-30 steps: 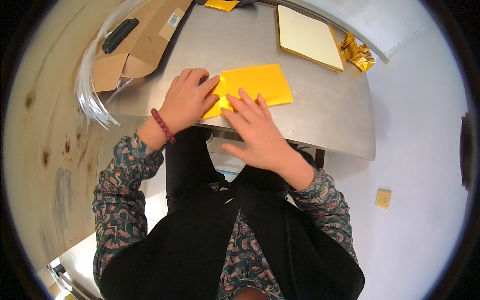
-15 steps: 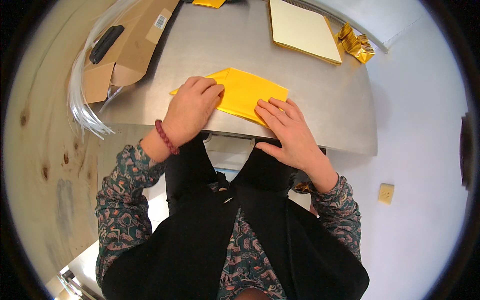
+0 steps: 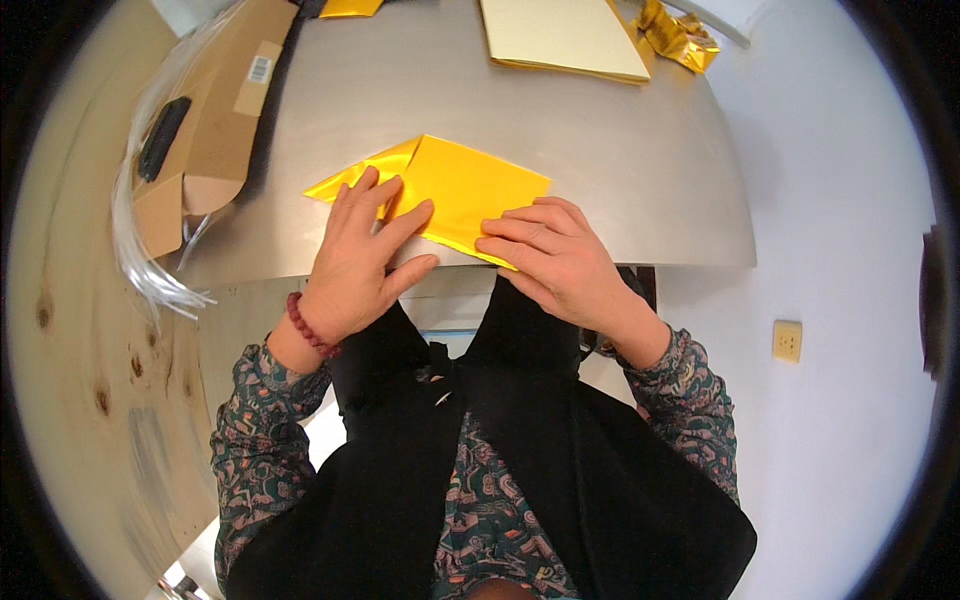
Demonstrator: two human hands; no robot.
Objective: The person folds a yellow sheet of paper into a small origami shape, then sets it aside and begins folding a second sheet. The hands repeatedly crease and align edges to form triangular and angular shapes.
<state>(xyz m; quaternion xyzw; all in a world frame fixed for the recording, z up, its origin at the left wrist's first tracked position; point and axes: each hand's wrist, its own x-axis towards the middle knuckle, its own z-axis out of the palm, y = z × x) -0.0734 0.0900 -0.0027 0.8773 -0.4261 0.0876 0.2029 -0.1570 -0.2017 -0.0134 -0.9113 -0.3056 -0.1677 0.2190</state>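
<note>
A sheet of shiny gold paper (image 3: 465, 190) lies on the metal table near its front edge. Its left part is folded over into a slanting pointed flap (image 3: 330, 187). My left hand (image 3: 355, 245), with a dark red bead bracelet at the wrist, rests its spread fingers on that folded part; the hand is open. At the near right corner of the paper, my right hand (image 3: 560, 255) has its fingers on top and its thumb by the lower edge, closed on the corner. The paper under both hands is partly hidden.
A stack of cream-backed sheets (image 3: 560, 35) is at the far right, beside crumpled gold foil (image 3: 680, 38). Another gold piece (image 3: 350, 8) lies at the far edge. On the left are a cardboard box (image 3: 215, 120), a black object (image 3: 163, 138) and white plastic strands (image 3: 125, 220).
My left hand has loosened from its bent grip and spread out over the fold, baring more of the pointed flap. My right thumb has drawn in toward its fingers. The view has shifted.
</note>
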